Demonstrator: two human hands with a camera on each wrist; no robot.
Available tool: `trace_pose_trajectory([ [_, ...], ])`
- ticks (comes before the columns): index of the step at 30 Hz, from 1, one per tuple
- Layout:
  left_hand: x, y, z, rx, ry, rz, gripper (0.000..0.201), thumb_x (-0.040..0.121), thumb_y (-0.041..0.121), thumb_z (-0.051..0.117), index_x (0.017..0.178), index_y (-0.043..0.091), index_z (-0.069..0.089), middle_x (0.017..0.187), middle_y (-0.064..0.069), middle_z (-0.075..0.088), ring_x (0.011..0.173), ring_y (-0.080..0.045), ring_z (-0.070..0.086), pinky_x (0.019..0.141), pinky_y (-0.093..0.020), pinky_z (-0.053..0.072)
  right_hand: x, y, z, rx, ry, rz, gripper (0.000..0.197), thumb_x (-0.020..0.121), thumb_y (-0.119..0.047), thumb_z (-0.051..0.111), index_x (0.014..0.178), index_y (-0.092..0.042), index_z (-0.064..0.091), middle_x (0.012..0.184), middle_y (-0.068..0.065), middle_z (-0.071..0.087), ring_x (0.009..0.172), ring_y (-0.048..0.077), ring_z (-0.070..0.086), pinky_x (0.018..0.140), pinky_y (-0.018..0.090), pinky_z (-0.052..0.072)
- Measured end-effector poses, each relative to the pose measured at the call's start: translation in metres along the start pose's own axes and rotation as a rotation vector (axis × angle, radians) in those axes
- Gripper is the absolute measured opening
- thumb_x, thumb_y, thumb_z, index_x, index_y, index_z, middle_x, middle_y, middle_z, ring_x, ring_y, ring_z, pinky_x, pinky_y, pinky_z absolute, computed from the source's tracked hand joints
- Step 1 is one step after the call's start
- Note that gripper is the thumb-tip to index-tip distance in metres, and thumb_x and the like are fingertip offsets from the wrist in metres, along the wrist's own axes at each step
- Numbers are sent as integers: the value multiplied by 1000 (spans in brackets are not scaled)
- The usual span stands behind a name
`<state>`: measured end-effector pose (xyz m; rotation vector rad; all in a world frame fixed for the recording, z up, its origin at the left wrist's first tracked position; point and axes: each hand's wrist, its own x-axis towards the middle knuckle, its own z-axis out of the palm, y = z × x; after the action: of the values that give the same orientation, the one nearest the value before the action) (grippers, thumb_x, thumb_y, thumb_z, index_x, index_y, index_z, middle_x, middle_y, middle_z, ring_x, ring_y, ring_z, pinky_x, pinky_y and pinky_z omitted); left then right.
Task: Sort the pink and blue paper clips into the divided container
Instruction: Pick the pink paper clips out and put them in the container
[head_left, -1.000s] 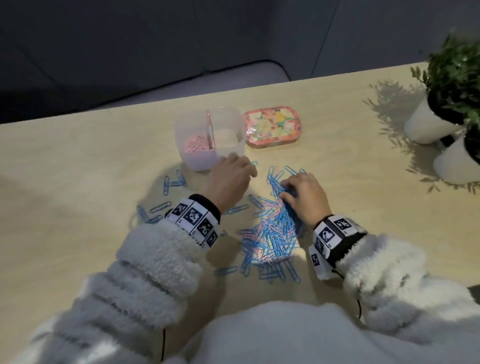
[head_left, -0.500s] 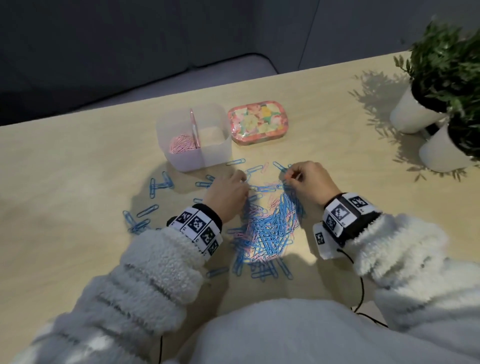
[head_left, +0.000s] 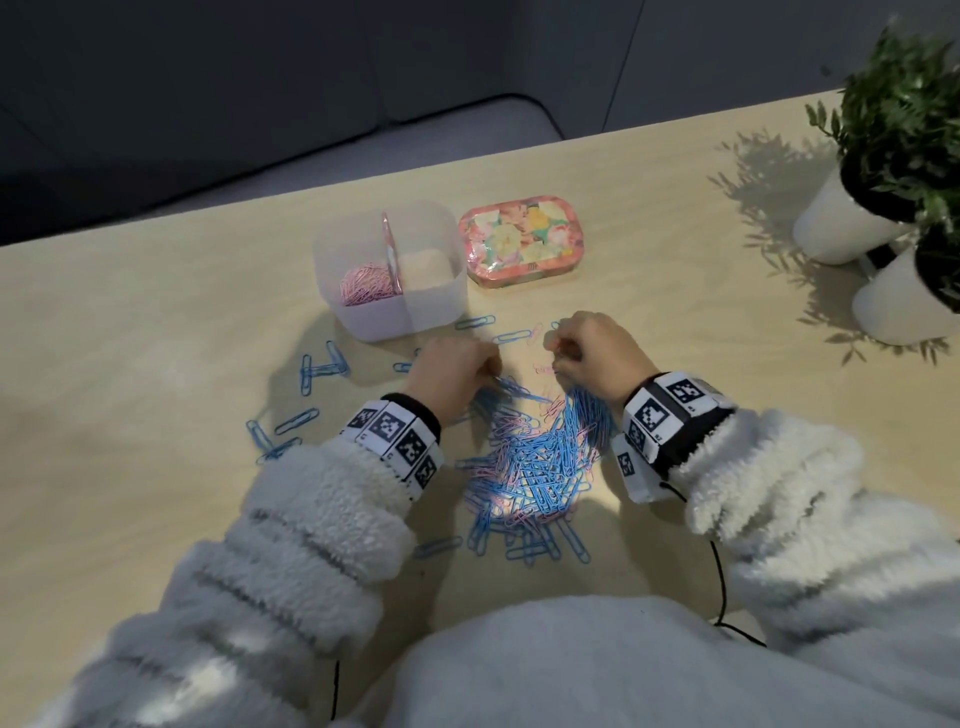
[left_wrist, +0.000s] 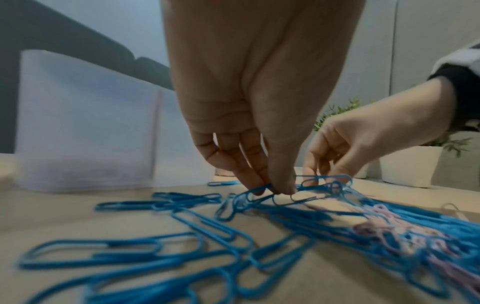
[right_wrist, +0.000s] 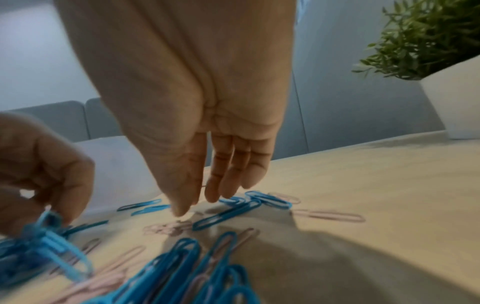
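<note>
A: Starting at the left of the light wooden table (head_left: 130, 364), what lies there?

B: A few loose blue wire paper clips (head_left: 317, 366), scattered apart. Just right of them stands the translucent plastic divided container (head_left: 410, 317), with a heap of pink paper clips (head_left: 366, 286) in its left compartment (the right one shows only its pale floor).

A: And the left hand (head_left: 457, 371)?

B: It sits just in front of the container, at the far edge of the mixed pile of blue and pink paper clips (head_left: 535, 462). Its grip is pressed together: in the left wrist view, thumb and fingertips (left_wrist: 283, 185) pinch a blue clip (left_wrist: 259, 190) tangled with others.

A: The right hand (head_left: 592, 358)?

B: Close beside the left, knuckles up. From the left wrist view its curled fingers (left_wrist: 311, 168) reach into the same blue tangle; the right wrist view shows the fingers hanging down over clips on the table. Whether it pinches one, I cannot tell.

A: Further right?

B: A floral-patterned rounded tin (head_left: 522, 240) just beside the container, then two white pots of green plants (head_left: 852, 228) at the far right edge.
</note>
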<state>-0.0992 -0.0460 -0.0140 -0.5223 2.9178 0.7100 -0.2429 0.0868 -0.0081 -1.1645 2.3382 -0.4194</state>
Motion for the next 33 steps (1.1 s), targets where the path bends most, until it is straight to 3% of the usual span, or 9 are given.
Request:
trace_pose_trajectory([
  [3,0,-10,-6,-24,45,-45,14,81,9,60,93,11,67,98,-8,71,94,-29,62,79,-32,43,-2,-3,7,-69,-54,-42,11,74,-12,71,84,-8,68,96,12,66,98,30,55,83,39,49],
  [8,3,-3,-1,129,75,-32,21,89,15,50,105,16,63,113,-6,61,106,-30,49,85,-37,36,-8,-9,20,-120,-27,-27,5,77,-12,63,74,-15,66,91,13,66,94,31,57,77,36,49],
  [12,8,22,11,165,-84,93,23,90,25,52,110,22,60,118,0,58,113,-25,47,94,-36,31,-10,-10,19,-8,-50,72,15,76,-9,65,66,-19,60,83,10,70,88,29,62,74,32,47],
  [18,6,17,11,-19,-132,74,15,77,7,62,92,6,63,99,-13,61,93,-30,59,82,-38,45,-11,-7,25,43,-14,91,16,76,-4,61,72,-17,52,86,14,68,87,33,62,77,38,51],
  [21,0,3,5,-75,-161,16,15,73,1,63,88,5,64,96,-11,66,90,-28,62,76,-29,42,-10,-3,23,179,-43,125,15,74,1,56,70,-13,57,72,8,66,79,30,65,74,35,52],
  [24,-3,-4,0,-98,-136,-9,12,78,6,63,90,7,64,97,-10,67,90,-26,61,73,-26,39,-11,3,12,357,-21,137,18,75,1,56,66,-13,62,67,8,67,63,17,61,68,26,51],
  [28,2,5,3,-48,-108,37,16,84,7,57,98,8,65,102,-13,61,93,-29,59,82,-36,46,-14,4,0,687,59,240,23,89,0,50,71,-12,57,66,2,57,59,12,54,58,21,48],
  [31,8,10,8,0,-151,52,15,82,4,56,94,7,65,101,-12,60,95,-30,58,82,-39,46,-19,1,-1,922,2,340,27,92,1,38,72,-13,50,64,6,55,48,10,57,44,23,41],
  [33,9,10,10,29,-152,47,12,84,8,56,93,7,64,101,-12,60,96,-30,58,83,-40,46,-23,0,1,913,-37,307,23,90,0,40,74,-11,52,63,5,54,46,11,52,40,21,37],
])
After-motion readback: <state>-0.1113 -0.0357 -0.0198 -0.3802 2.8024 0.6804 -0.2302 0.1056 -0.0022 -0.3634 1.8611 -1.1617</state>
